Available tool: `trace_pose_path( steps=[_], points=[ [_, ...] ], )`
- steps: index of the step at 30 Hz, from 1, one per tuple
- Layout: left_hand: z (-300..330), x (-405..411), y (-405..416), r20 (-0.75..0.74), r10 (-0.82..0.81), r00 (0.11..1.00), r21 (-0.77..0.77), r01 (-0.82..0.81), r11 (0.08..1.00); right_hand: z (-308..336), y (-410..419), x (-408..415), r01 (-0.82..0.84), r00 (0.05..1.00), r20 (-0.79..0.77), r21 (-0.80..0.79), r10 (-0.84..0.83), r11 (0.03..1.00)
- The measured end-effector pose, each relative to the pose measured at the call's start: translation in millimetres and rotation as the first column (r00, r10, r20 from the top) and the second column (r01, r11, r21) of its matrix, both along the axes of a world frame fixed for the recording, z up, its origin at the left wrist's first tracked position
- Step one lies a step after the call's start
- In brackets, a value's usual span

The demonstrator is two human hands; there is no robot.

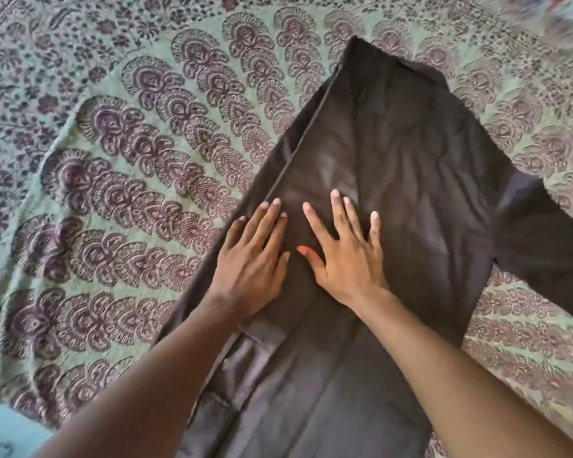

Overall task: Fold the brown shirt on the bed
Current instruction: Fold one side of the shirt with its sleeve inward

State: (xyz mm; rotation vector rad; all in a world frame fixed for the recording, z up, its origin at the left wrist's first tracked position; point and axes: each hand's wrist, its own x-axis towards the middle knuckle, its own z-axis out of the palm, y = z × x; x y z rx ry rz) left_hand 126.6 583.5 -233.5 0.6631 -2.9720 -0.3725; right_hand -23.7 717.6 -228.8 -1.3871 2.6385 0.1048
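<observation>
- bed [119, 180]: green patterned spread, fills the view
- left hand [253, 256]: flat, fingers together, palm down on shirt's left folded edge
- right hand [348, 256]: flat, fingers spread, pressing mid-shirt, just beside left
- shirt [411, 153]: brown, lying diagonally on bed, left side folded in, one sleeve sticking out right

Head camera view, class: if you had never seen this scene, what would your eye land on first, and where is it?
First, the dark brown shirt, lying flat across the middle and right of the picture. Next, the left hand and right hand, pressed palm-down side by side on the cloth. Around them spreads the green bedspread with purple fan-shaped motifs.
</observation>
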Motion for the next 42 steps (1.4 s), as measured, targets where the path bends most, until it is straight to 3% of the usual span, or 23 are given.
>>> trace_pose_path(
  steps=[6, 9, 12, 19, 27, 31, 34, 37, 40, 42],
  points=[
    [-7.1, -1.1, -1.8, 0.033, 0.004, 0.999, -0.015, -0.004, 1.0, 2.5, -18.7, -19.4, 0.037, 0.996, -0.072, -0.144, -0.048, 0.989],
    [-7.7, -2.6, -3.0, 0.041, -0.003, 0.999, -0.012, 0.004, 1.0, 8.0, -45.5, -32.4, -0.158, 0.987, -0.032, -0.258, 0.155, 0.953],
    [-7.4, -2.3, -4.7, 0.046, -0.009, 0.999, 0.003, 0.009, 1.0, 4.3, -80.3, -49.6, -0.252, 0.961, 0.058, -0.223, 0.271, 0.942],
    [-8.5, -4.7, -9.7, 0.071, -0.006, 0.997, 0.017, 0.005, 1.0, -3.2, -139.4, -108.4, 0.05, 0.996, 0.067, 0.023, -0.051, 0.998],
    [-10.4, -5.0, -9.1, 0.101, -0.006, 0.995, 0.017, 0.004, 1.0, 4.0, -181.8, -193.4, 0.193, 0.981, -0.007, 0.117, -0.194, 0.974],
    [-10.2, -5.6, -8.4, 0.106, -0.007, 0.994, 0.024, 0.004, 1.0, 13.3, -193.0, -235.1, 0.305, 0.95, 0.03, 0.148, -0.312, 0.941],
    [-8.1, -5.3, -9.1, 0.119, -0.007, 0.993, 0.03, 0.003, 1.0, 23.0, -183.5, -215.7, 0.248, 0.969, 0.008, -0.021, -0.248, 0.969],
    [-8.3, -4.9, -9.9, 0.121, -0.01, 0.993, 0.032, 0.006, 0.999, 25.8, -146.9, -146.5, 0.089, 0.996, 0.007, -0.207, -0.09, 0.974],
    [-8.5, -5.8, -9.9, 0.113, -0.007, 0.994, 0.033, 0.004, 0.999, 11.5, -105.1, -88.8, -0.059, 0.996, 0.061, -0.126, 0.067, 0.99],
    [-8.5, -6.2, -8.7, 0.11, -0.011, 0.994, 0.034, 0.008, 0.999, 1.8, -98.2, -85.4, -0.08, 0.994, 0.072, -0.046, 0.083, 0.996]
  ],
)
